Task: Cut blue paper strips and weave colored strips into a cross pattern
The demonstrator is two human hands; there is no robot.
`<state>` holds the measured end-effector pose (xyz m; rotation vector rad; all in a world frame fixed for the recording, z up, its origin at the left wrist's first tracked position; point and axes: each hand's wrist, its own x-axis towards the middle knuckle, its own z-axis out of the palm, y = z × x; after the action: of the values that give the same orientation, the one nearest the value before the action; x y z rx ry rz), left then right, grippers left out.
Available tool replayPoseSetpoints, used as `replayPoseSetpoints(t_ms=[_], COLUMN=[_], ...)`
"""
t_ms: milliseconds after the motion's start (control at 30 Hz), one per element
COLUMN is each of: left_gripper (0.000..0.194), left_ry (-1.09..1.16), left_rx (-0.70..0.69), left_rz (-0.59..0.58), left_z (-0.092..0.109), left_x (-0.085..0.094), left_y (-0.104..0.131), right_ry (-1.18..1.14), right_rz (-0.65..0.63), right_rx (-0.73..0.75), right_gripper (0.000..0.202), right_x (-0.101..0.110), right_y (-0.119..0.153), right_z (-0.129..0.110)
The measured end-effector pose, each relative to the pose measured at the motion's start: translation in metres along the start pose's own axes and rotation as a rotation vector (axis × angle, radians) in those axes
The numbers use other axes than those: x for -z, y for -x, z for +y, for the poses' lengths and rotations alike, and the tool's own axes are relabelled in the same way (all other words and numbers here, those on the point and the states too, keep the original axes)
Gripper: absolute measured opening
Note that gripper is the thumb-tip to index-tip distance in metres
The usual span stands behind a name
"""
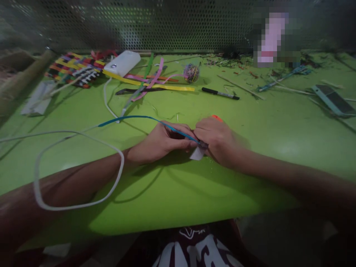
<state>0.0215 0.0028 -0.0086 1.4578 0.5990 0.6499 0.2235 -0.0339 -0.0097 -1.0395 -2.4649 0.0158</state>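
Note:
Near the middle of the green table, my left hand [167, 142] is closed in a pinch on a long strip, blue [139, 116] toward my hands and white [78, 132] where it loops over my left forearm. My right hand [219, 141] touches the left fingertips and is closed around a small dark object [203, 144] at the blue end; what that object is, I cannot make out. Below the fingertips a pale flat piece [197, 152] sticks out. A bit of orange [217, 118] shows behind the right knuckles.
Colored strips [155, 79], a white device [122, 63] with a cable, a woven piece [75, 68] and a ball [191, 72] lie at the back. A black pen [220, 93] is beyond my hands, a blue-grey tool [333, 100] at right. The green table's [180, 200] front edge is near me.

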Motion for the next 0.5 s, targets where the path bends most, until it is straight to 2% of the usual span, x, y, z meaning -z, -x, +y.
replayPoseSetpoints(t_ms=[133, 267, 500], left_gripper=[0.001, 0.003, 0.002], left_ry=[0.008, 0.002, -0.001], left_rx=[-0.022, -0.003, 0.013], left_rz=[-0.018, 0.004, 0.005], left_z=[-0.0008, -0.0001, 0.0001], left_x=[0.0012, 0.0003, -0.0004], left_y=[-0.0002, -0.0004, -0.0005], right_ry=[0.024, 0.013, -0.008], right_rz=[0.051, -0.008, -0.04], right_rx=[0.017, -0.015, -0.038], right_gripper=[0.031, 0.032, 0.032], right_x=[-0.0029, -0.0033, -0.0011], right_y=[-0.0012, -0.0013, -0.0013], right_z=[0.0013, 0.0022, 0.0008])
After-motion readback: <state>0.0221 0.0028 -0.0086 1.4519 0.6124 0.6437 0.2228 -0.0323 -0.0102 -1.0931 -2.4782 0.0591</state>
